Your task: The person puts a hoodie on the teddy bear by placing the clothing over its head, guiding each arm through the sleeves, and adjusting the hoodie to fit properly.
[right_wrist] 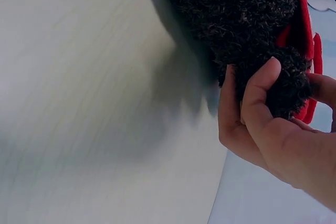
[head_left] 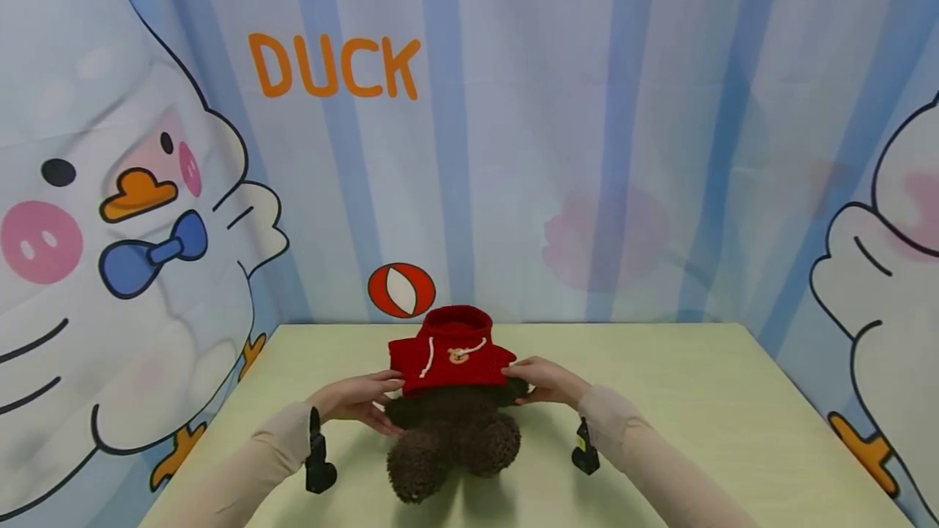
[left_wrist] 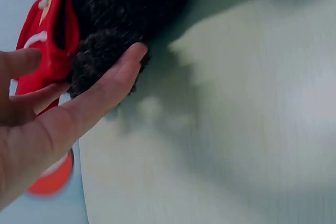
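Table (head_left: 660, 414) carries the plush (head_left: 455, 412) between both hands, long axis running away from the person, feet (head_left: 416, 467) near, red hoodie (head_left: 473, 375) at the far end. Left hand (head_left: 359, 398) is spread, fingers fairly straight, touching the left-side arm (left_wrist: 97, 51) by the hem (head_left: 455, 389); right hand (head_left: 552, 381) curls round the right-side arm (right_wrist: 291, 93). Neither hand looks clearly nearer.

The toy (head_left: 456, 420) is rough, curly plush, its hoodie (head_left: 458, 375) matt cloth; the worktop (head_left: 682, 398) looks smooth, the curtain (head_left: 513, 145) creased cloth.
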`<state>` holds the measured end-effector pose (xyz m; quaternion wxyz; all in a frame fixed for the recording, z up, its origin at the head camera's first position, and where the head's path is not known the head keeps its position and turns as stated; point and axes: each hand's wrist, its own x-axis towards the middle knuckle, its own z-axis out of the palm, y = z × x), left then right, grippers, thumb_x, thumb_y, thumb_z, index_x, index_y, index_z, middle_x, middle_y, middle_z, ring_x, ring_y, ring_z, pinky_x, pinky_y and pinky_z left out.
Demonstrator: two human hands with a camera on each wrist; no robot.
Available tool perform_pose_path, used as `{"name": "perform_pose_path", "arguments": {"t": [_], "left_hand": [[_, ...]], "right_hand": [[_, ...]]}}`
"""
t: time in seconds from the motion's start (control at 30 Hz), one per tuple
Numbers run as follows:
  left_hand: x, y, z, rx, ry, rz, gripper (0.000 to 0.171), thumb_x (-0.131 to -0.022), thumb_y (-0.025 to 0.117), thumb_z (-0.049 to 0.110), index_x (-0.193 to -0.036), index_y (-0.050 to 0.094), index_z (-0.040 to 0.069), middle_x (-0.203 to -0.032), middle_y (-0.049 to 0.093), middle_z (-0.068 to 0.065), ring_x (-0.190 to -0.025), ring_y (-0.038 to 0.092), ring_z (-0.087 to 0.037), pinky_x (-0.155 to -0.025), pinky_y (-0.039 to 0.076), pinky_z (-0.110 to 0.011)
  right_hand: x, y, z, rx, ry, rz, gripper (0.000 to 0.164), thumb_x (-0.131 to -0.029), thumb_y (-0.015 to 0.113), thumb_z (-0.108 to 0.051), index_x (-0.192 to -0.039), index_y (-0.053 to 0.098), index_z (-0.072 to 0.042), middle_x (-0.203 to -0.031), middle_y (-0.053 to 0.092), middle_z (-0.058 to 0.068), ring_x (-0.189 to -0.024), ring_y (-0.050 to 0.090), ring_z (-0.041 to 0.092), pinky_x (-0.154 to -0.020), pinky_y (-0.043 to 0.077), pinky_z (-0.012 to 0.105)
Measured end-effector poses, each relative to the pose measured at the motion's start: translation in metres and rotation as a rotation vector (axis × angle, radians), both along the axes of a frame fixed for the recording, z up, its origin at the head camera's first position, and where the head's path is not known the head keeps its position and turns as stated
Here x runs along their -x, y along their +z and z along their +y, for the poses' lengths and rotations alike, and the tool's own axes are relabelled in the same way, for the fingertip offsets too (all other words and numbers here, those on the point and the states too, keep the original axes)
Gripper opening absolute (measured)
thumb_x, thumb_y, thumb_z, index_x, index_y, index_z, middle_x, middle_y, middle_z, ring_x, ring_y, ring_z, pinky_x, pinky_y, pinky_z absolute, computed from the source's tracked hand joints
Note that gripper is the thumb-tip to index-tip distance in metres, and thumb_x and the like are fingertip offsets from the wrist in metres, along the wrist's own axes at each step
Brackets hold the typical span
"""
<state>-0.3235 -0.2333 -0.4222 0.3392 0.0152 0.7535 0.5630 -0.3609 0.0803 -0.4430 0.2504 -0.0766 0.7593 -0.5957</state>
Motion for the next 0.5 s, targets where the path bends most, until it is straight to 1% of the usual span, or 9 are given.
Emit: {"name": "perform_pose_path", "arguments": {"t": [0.03, 0.07, 0.13, 0.2, 0.27, 0.3, 0.33, 0.4, 0.5], "left_hand": [[0.0, -0.001, 0.012, 0.008, 0.005, 0.015, 0.056, -0.097, 0.033, 0.025, -0.143, 0.008, 0.005, -0.141, 0.009, -0.036, -0.077, 0.062, -0.029, -0.082, 0.047, -0.048], [0.0, -0.003, 0.024, 0.014, 0.006, 0.027, 0.055, -0.097, 0.035, 0.024, -0.143, 0.01, 0.005, -0.141, 0.012, -0.035, -0.074, 0.06, -0.026, -0.081, 0.048, -0.047], [0.001, -0.006, 0.045, 0.024, 0.003, 0.052, 0.055, -0.096, 0.037, 0.024, -0.142, 0.014, 0.004, -0.141, 0.016, -0.033, -0.072, 0.06, -0.025, -0.079, 0.049, -0.045], [0.001, -0.008, 0.063, 0.031, -0.004, 0.081, 0.056, -0.095, 0.041, 0.024, -0.141, 0.016, 0.004, -0.14, 0.022, -0.031, -0.074, 0.062, -0.027, -0.078, 0.05, -0.043], [0.0, -0.008, 0.079, 0.039, -0.017, 0.114, 0.057, -0.094, 0.044, 0.024, -0.14, 0.019, 0.003, -0.139, 0.027, -0.029, -0.076, 0.064, -0.03, -0.077, 0.051, -0.042], [-0.001, -0.008, 0.086, 0.039, -0.028, 0.13, 0.057, -0.093, 0.045, 0.024, -0.14, 0.02, 0.003, -0.138, 0.03, -0.028, -0.078, 0.064, -0.032, -0.077, 0.051, -0.042], [-0.002, -0.008, 0.092, 0.038, -0.04, 0.143, 0.058, -0.092, 0.046, 0.025, -0.139, 0.021, 0.002, -0.137, 0.032, -0.027, -0.08, 0.065, -0.032, -0.077, 0.051, -0.041], [-0.003, -0.009, 0.103, 0.019, -0.068, 0.163, 0.056, -0.092, 0.048, 0.025, -0.137, 0.025, 0.001, -0.134, 0.037, -0.025, -0.083, 0.065, -0.032, -0.078, 0.05, -0.041], [-0.006, -0.013, 0.112, -0.012, -0.116, 0.18, 0.056, -0.09, 0.051, 0.027, -0.134, 0.03, 0.0, -0.128, 0.045, -0.021, -0.084, 0.066, -0.028, -0.079, 0.05, -0.038]], "right_hand": [[-0.002, 0.002, 0.012, -0.002, -0.006, -0.006, 0.029, -0.093, 0.045, -0.016, -0.109, 0.052, 0.006, -0.139, 0.027, 0.024, -0.108, 0.041, 0.023, -0.063, 0.049, 0.027], [-0.003, 0.002, 0.024, -0.007, -0.004, -0.008, 0.029, -0.092, 0.045, -0.017, -0.109, 0.052, 0.006, -0.138, 0.029, 0.024, -0.107, 0.043, 0.023, -0.063, 0.049, 0.027], [-0.006, 0.005, 0.045, -0.022, -0.009, -0.016, 0.032, -0.092, 0.045, -0.018, -0.113, 0.05, 0.007, -0.139, 0.027, 0.025, -0.108, 0.042, 0.022, -0.064, 0.05, 0.028], [-0.01, 0.007, 0.063, -0.036, -0.013, -0.016, 0.034, -0.092, 0.045, -0.018, -0.114, 0.049, 0.008, -0.135, 0.032, 0.024, -0.104, 0.045, 0.021, -0.065, 0.051, 0.028], [-0.015, 0.009, 0.079, -0.051, -0.015, -0.02, 0.032, -0.092, 0.046, -0.019, -0.11, 0.05, 0.007, -0.127, 0.04, 0.022, -0.098, 0.048, 0.019, -0.066, 0.051, 0.029], [-0.019, 0.009, 0.086, -0.055, -0.027, -0.024, 0.032, -0.092, 0.046, -0.019, -0.11, 0.05, 0.007, -0.126, 0.041, 0.022, -0.097, 0.048, 0.02, -0.065, 0.052, 0.029], [-0.021, 0.008, 0.092, -0.06, -0.039, -0.03, 0.03, -0.092, 0.046, -0.019, -0.108, 0.05, 0.006, -0.121, 0.043, 0.019, -0.094, 0.049, 0.018, -0.064, 0.052, 0.029], [-0.027, 0.007, 0.104, -0.065, -0.041, -0.045, 0.029, -0.092, 0.046, -0.019, -0.105, 0.05, 0.006, -0.116, 0.043, 0.016, -0.092, 0.049, 0.019, -0.064, 0.052, 0.029], [-0.036, 0.005, 0.117, -0.07, -0.047, -0.061, 0.028, -0.091, 0.047, -0.019, -0.104, 0.05, 0.006, -0.113, 0.043, 0.015, -0.088, 0.05, 0.019, -0.064, 0.053, 0.03]]}}
